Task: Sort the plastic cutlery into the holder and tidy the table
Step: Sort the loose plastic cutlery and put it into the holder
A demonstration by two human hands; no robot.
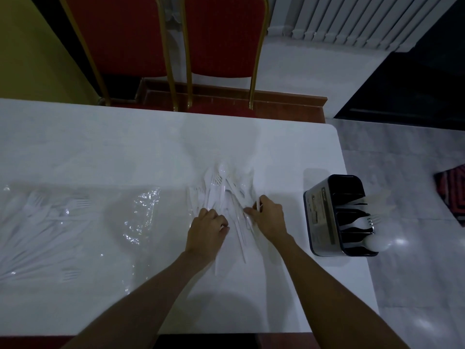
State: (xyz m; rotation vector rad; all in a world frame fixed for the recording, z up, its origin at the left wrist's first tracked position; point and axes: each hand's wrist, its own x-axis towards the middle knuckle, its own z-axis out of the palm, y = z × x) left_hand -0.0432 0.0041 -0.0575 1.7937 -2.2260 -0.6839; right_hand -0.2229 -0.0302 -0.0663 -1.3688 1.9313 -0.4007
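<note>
Holder [324, 217] at worktop [100, 147] right edge, forks [370, 220] and spoon [377, 244] in separate slots, white cutlery pile [221, 190] centre, right hand [269, 215] fingers pinching one piece [258, 204], left hand [207, 227] grip unclear.

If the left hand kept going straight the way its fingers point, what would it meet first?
The left hand would meet the pile of white plastic cutlery, which lies right at its fingertips. Motion blur hides whether it touches the near pieces.
</note>
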